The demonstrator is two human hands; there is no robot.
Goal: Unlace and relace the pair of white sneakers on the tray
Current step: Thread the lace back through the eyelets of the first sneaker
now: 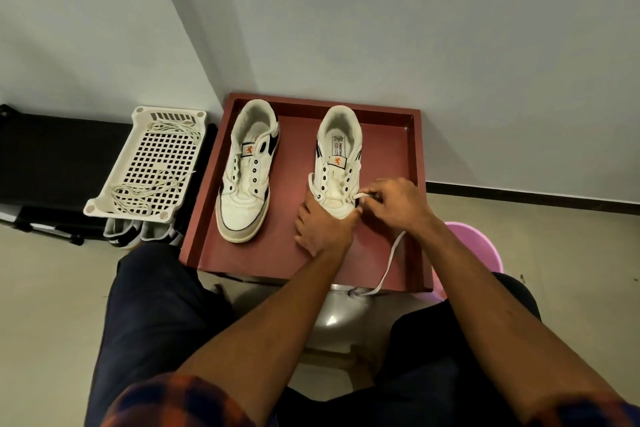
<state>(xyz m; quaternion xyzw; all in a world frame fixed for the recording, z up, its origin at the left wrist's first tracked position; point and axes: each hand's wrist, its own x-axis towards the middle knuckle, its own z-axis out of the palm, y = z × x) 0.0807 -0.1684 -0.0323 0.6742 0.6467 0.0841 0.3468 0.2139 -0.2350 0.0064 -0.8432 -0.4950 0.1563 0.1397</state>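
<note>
Two white sneakers with dark side stripes stand toes toward me on a dark red tray (408, 149). The left sneaker (246, 170) has bare eyelets and no lace. My left hand (323, 224) grips the toe of the right sneaker (337, 163) and hides it. My right hand (398, 203) pinches a white lace (391, 260) at the lowest right eyelet. The lace's long end trails over the tray's near edge toward my lap.
A white perforated basket (145, 163) at left holds loose cream laces. Under it stand other shoes (138, 234) on the floor. A pink tub (478, 246) sits right of the tray. The tray rests on a grey stool (341, 315) between my knees, against the wall.
</note>
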